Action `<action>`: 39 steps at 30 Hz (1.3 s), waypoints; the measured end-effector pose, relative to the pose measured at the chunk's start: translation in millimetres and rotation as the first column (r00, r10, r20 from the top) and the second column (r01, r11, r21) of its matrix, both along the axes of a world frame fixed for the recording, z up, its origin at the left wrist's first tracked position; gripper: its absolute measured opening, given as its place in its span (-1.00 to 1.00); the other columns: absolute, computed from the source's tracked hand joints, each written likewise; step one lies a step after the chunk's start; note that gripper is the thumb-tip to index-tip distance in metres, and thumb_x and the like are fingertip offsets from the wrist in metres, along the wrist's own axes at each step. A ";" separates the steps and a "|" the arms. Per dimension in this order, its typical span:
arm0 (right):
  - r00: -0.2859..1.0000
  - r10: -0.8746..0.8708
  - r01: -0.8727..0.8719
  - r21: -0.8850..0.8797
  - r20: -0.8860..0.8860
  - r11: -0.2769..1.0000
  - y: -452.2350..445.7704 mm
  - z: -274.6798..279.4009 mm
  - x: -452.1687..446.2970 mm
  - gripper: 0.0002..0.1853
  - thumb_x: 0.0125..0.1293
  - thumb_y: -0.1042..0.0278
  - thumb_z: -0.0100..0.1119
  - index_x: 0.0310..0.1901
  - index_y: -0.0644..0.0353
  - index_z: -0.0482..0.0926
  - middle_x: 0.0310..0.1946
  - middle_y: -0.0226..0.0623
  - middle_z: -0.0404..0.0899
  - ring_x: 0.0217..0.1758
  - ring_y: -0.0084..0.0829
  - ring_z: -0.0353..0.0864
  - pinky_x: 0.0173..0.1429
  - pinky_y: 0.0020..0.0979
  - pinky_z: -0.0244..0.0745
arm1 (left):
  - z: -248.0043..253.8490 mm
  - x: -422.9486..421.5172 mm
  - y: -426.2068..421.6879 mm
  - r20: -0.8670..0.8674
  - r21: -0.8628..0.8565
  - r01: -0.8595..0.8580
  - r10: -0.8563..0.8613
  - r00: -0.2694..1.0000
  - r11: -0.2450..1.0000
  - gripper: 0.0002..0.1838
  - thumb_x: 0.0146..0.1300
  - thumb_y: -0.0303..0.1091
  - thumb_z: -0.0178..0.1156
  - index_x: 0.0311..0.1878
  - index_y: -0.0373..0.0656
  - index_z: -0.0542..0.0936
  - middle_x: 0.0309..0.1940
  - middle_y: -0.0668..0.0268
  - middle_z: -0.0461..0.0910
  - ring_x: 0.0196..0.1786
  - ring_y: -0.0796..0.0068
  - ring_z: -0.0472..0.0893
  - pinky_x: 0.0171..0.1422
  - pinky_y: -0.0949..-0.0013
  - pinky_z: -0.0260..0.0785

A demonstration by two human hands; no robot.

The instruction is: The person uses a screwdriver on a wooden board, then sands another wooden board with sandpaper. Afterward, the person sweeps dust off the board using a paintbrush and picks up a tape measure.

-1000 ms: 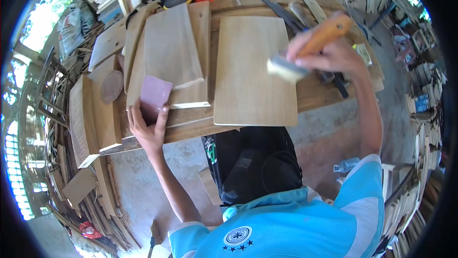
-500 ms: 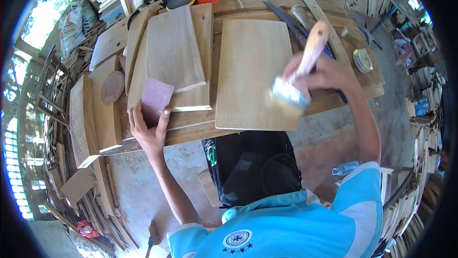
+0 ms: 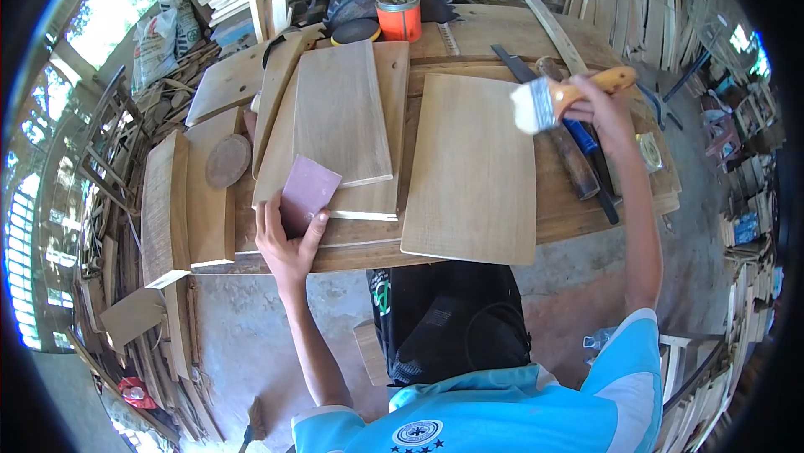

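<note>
My right hand grips the wooden handle of a wide paintbrush. The brush is held sideways, its pale bristles pointing left by the far right corner of a flat wooden board. That board lies in front of me, its near end at the table edge. Fingers of my left hand hold a pinkish-purple piece of sandpaper, tilted up against two stacked boards. Beneath my right hand lie a blue-handled tool and a round wooden handle.
An orange can stands at the back beside a toothed saw blade and a black disc. Thick wood pieces and a round wooden disc lie left. A tape roll sits at the right.
My right hand has lifted the paintbrush away from the board's near right part, up and to the right, and turned it sideways. My left hand keeps the sandpaper; the view has shifted slightly.
</note>
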State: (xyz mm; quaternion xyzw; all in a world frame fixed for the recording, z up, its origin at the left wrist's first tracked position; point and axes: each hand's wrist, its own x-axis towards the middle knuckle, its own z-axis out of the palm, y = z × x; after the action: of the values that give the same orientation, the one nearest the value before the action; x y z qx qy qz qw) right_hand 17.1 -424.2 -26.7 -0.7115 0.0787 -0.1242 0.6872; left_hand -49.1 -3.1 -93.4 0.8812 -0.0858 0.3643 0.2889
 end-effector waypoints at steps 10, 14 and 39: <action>0.831 0.521 -0.531 0.001 -0.196 0.847 84.3 2.4 -83.4 -0.86 0.20 0.40 0.09 -0.31 0.31 0.48 -0.36 -0.18 0.59 -0.41 -0.50 0.60 -0.43 -0.53 0.55 | -3.9 0.6 0.1 -0.002 0.011 -0.001 0.001 1.000 1.000 -0.36 -0.13 -0.01 0.38 -0.14 -0.35 0.44 -0.38 0.08 0.41 -0.35 0.11 0.46 -0.29 0.18 0.30; 0.811 0.555 -0.573 -0.063 -0.184 0.817 90.8 12.8 -81.1 -0.87 0.20 0.44 0.09 -0.30 0.33 0.48 -0.37 -0.18 0.59 -0.42 -0.51 0.60 -0.44 -0.53 0.55 | 0.6 -1.3 -1.7 -0.014 0.008 -0.008 0.008 1.000 1.000 -0.38 -0.11 0.00 0.36 -0.14 -0.33 0.45 -0.39 0.10 0.41 -0.35 0.11 0.46 -0.29 0.18 0.31; 0.574 0.817 -0.618 -0.685 -0.058 0.386 129.7 39.3 -61.4 -0.91 0.12 0.44 0.21 -0.33 0.20 0.54 -0.57 -0.38 0.55 -0.53 -0.61 0.51 -0.50 -0.54 0.36 | -0.7 0.2 0.6 0.011 0.011 0.006 -0.006 1.000 1.000 -0.38 -0.14 0.00 0.38 -0.14 -0.29 0.46 -0.42 0.14 0.40 -0.40 0.15 0.47 -0.36 0.21 0.33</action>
State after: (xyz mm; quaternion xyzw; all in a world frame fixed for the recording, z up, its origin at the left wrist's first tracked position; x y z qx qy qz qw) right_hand -44.3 -294.4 12.6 -0.8328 -0.3896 0.0683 0.3872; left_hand -48.9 -2.5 -94.0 0.8805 -0.0922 0.3677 0.2848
